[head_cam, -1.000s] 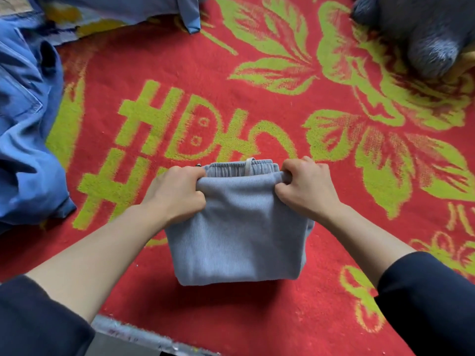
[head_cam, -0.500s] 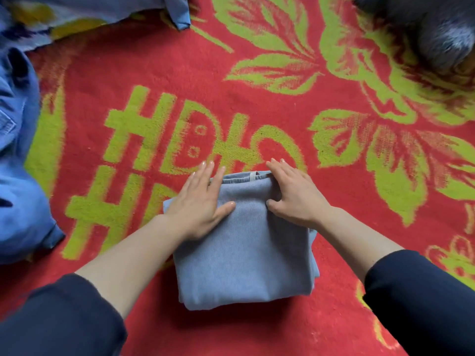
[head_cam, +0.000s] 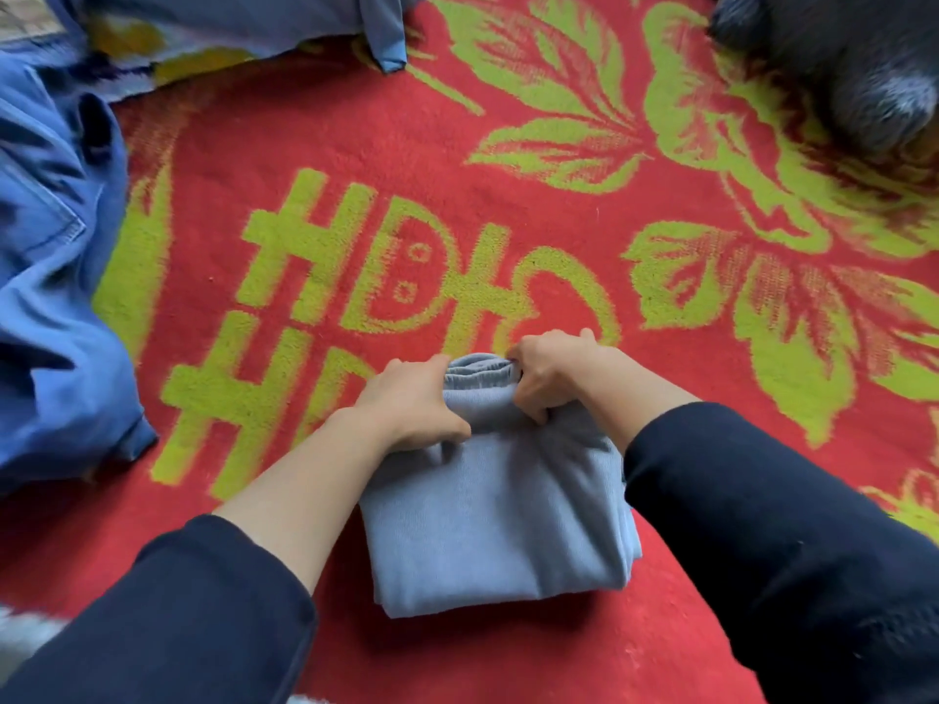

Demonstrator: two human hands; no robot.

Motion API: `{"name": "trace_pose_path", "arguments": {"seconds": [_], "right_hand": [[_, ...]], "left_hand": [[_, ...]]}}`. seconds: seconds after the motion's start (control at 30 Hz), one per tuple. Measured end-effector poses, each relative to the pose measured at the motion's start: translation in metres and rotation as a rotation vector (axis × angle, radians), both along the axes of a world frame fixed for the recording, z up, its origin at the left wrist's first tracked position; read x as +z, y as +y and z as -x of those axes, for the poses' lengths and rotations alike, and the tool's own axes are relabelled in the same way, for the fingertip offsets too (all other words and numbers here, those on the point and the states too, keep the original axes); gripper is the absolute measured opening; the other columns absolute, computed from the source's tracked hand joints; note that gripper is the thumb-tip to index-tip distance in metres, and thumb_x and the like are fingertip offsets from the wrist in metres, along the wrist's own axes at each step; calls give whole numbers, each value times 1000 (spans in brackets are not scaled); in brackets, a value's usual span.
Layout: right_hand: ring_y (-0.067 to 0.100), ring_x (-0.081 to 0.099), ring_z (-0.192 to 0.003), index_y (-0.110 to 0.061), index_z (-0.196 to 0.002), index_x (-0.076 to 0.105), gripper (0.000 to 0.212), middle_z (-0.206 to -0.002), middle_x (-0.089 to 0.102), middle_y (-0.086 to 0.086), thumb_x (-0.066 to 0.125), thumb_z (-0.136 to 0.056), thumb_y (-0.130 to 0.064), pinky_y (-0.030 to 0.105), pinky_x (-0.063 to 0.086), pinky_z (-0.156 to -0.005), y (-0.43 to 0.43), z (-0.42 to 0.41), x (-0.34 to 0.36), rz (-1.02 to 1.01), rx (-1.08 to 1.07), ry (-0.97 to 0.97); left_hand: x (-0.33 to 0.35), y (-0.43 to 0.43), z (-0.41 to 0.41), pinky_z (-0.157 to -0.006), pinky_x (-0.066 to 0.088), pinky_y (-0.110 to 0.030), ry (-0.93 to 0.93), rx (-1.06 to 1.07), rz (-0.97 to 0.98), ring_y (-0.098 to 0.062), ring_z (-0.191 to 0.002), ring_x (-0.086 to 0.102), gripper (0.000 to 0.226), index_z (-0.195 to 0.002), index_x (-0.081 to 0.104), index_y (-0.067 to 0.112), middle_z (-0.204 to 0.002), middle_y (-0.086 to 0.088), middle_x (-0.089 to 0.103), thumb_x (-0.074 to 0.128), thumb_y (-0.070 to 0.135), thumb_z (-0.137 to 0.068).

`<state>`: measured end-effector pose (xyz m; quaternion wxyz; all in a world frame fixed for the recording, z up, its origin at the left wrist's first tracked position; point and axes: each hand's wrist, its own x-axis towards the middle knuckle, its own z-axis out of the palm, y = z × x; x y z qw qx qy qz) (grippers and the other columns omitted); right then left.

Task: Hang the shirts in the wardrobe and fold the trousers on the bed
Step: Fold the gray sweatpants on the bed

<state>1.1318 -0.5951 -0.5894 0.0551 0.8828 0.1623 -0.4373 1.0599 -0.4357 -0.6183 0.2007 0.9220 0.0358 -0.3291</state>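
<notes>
Grey-blue trousers point(head_cam: 495, 525), folded into a compact square, lie on the red and green bed blanket point(head_cam: 508, 170) near its front edge. My left hand point(head_cam: 406, 403) grips the far left part of the fold, fingers curled over the cloth. My right hand point(head_cam: 549, 373) grips the far right part beside the elastic waistband point(head_cam: 477, 370), which shows between the two hands. Both hands bunch the top layer together.
Blue denim trousers point(head_cam: 45, 297) lie crumpled at the left edge. Another blue garment point(head_cam: 244, 22) lies across the far left corner. A dark grey plush toy point(head_cam: 853, 58) sits at the far right.
Half a second ago both hands lay flat on the folded trousers; now both have curled and grip the far edge, drawn closer together. The bundle sits a little nearer to me.
</notes>
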Motion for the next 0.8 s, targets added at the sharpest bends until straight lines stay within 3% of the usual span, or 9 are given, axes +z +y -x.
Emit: {"name": "trace_pose_path", "arguments": {"seconds": [0.1,0.17,0.27,0.33,0.4,0.5,0.63,0.8], "right_hand": [[29,51,-95,-20,-75,48,20,-81,52,0,62,-63,-16,34,38,-71,-12,34,8,-168,70,-135],[29,48,-103,-22,-84,46,16,-95,52,3,56,-73,-19,34,40,-72,-24,65,13,-291,122,-250],[31,54,-101,-23,-101,48,25,-105,58,4,55,-77,-19,32,38,-69,-44,118,27,-333,180,-330],[31,59,-97,-23,-99,46,25,-101,62,2,54,-76,-18,32,38,-63,-60,153,38,-365,276,-357],[31,61,-93,-24,-96,44,24,-99,63,0,53,-74,-18,31,33,-59,-75,183,57,-391,404,-388],[32,62,-85,-24,-99,46,27,-92,65,1,52,-73,-23,31,31,-56,-85,211,92,-442,551,-451],[29,57,-70,-26,-98,43,28,-83,64,1,51,-72,-22,30,31,-53,-70,239,158,-502,662,-504],[26,50,-59,-24,-91,44,24,-62,44,-8,52,-69,-20,27,29,-46,-28,298,234,-556,772,-491]], "left_hand": [[16,-5,43,-67,37,-35,-102,40,3,-29,-100,48,43,-91,41,23,-77,6,45,67,39,-61],[28,-11,75,-70,35,-36,-126,67,-21,-28,-101,46,40,-85,35,23,-80,4,44,66,38,-64],[50,-28,122,-81,36,-41,-162,67,-127,-28,-106,46,39,-88,34,24,-97,2,55,65,37,-68],[64,-42,157,-83,34,-41,-171,85,-182,-28,-107,48,38,-97,43,26,-107,2,59,65,37,-68],[81,-56,195,-84,32,-41,-168,129,-224,-27,-106,50,41,-103,46,27,-103,4,59,64,34,-67],[114,-72,243,-78,27,-39,-252,192,-260,-27,-101,51,35,-95,41,28,-90,5,55,61,31,-66],[180,-66,295,-75,34,-38,-339,294,-254,-32,-105,51,42,-107,45,24,-110,-2,60,63,33,-70],[264,-46,390,-67,35,-32,-412,490,-235,-30,-99,54,37,-96,47,25,-97,-1,63,67,34,-66]]}}
